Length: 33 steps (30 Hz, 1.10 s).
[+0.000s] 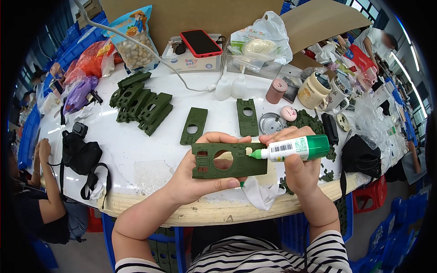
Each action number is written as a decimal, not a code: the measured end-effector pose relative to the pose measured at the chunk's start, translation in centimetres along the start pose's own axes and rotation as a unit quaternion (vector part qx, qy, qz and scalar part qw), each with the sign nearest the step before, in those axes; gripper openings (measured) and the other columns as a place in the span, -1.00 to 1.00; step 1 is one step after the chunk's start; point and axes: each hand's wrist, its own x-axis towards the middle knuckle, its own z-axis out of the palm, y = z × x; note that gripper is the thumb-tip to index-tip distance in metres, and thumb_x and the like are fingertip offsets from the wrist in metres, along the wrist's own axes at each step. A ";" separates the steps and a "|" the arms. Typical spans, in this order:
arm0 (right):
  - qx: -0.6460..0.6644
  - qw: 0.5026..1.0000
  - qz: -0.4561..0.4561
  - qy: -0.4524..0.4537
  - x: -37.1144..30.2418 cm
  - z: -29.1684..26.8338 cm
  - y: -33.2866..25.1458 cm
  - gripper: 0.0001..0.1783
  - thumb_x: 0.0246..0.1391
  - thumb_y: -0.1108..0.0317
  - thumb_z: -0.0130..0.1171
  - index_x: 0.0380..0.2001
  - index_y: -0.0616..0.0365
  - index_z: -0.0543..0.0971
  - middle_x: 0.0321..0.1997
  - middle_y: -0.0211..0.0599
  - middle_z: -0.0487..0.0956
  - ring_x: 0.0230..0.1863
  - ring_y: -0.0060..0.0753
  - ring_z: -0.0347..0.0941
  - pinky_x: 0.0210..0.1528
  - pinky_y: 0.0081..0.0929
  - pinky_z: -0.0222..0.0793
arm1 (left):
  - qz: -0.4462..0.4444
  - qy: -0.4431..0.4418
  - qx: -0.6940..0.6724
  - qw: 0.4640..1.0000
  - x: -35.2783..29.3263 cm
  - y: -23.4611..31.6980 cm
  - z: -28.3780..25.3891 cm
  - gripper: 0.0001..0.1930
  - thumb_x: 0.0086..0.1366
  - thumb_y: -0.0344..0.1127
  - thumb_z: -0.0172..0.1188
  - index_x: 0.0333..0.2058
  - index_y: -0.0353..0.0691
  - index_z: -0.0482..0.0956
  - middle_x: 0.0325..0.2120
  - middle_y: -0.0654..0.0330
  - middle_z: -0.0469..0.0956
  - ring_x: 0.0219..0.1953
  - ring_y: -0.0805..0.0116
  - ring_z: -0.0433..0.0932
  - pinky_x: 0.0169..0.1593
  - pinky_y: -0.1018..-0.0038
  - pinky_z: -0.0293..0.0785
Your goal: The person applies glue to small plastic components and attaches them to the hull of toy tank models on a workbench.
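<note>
Above white table (136,152), green panel (246,164) and nozzle bottle (296,149) in separate hands (187,182)

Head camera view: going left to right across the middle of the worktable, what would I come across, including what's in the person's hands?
Black strapped bag, heap of green pieces, holed green part in the left hand, green-and-white bottle in the right hand, second black bag.

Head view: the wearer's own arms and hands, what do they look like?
Black-and-white striped sleeves leave both forearms bare. The left hand and right hand are ungloved; no watch or bracelet shows.
</note>
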 end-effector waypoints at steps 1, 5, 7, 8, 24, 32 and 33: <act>-0.009 1.000 -0.008 -0.006 0.0 -0.1 0.1 -0.68 0.05 0.32 0.25 -0.22 0.29 0.42 -0.21 -0.09 0.51 -0.04 -0.15 0.49 0.02 -0.24 0.41 | 0.001 0.000 0.001 1.000 0.0 0.0 0.0 -0.42 0.11 -0.61 0.23 0.08 -0.24 0.18 0.21 0.00 0.17 0.09 0.22 0.41 0.06 0.34 0.51; -0.036 0.999 -0.019 -0.014 0.1 0.0 0.0 -0.69 0.03 0.35 0.27 -0.22 0.30 0.44 -0.23 -0.10 0.52 -0.05 -0.15 0.49 0.02 -0.22 0.41 | 0.006 -0.006 0.016 1.000 0.0 -0.1 -0.1 -0.42 0.11 -0.61 0.23 0.07 -0.24 0.18 0.21 -0.01 0.18 0.08 0.21 0.41 0.07 0.34 0.50; -0.037 0.999 -0.014 -0.008 0.1 0.1 -0.1 -0.69 0.02 0.37 0.28 -0.23 0.30 0.45 -0.24 -0.10 0.52 -0.06 -0.15 0.50 0.02 -0.22 0.41 | 0.008 -0.006 0.016 1.000 0.0 -0.1 -0.2 -0.43 0.11 -0.61 0.23 0.07 -0.24 0.19 0.21 -0.01 0.17 0.08 0.21 0.41 0.07 0.34 0.50; -0.037 0.999 -0.011 -0.005 0.1 0.1 -0.1 -0.69 0.01 0.38 0.28 -0.23 0.30 0.45 -0.24 -0.11 0.53 -0.07 -0.16 0.50 0.02 -0.21 0.41 | 0.008 -0.007 0.016 1.000 0.0 -0.2 -0.2 -0.43 0.11 -0.61 0.23 0.07 -0.24 0.19 0.21 -0.01 0.17 0.08 0.21 0.41 0.07 0.34 0.50; -0.062 0.998 -0.025 -0.005 0.2 0.3 -0.3 -0.70 0.00 0.37 0.29 -0.25 0.31 0.47 -0.25 -0.10 0.52 -0.08 -0.15 0.51 0.04 -0.17 0.42 | 0.006 -0.007 0.019 1.000 0.0 0.0 -0.2 -0.42 0.12 -0.60 0.23 0.07 -0.23 0.17 0.21 -0.02 0.16 0.10 0.21 0.40 0.08 0.33 0.49; -0.064 0.997 -0.029 -0.005 0.2 0.2 -0.2 -0.71 0.00 0.39 0.29 -0.25 0.31 0.48 -0.25 -0.10 0.52 -0.08 -0.16 0.51 0.04 -0.17 0.42 | 0.007 -0.008 0.018 1.000 0.0 0.0 -0.1 -0.43 0.11 -0.60 0.24 0.07 -0.24 0.18 0.21 -0.01 0.17 0.11 0.20 0.39 0.09 0.31 0.48; -0.066 0.997 -0.029 -0.007 0.2 0.2 -0.3 -0.71 0.00 0.39 0.29 -0.25 0.31 0.47 -0.26 -0.10 0.52 -0.08 -0.16 0.51 0.04 -0.17 0.42 | 0.006 -0.008 0.019 1.000 0.0 0.0 -0.1 -0.43 0.11 -0.60 0.23 0.07 -0.24 0.18 0.21 -0.01 0.17 0.11 0.20 0.39 0.09 0.31 0.48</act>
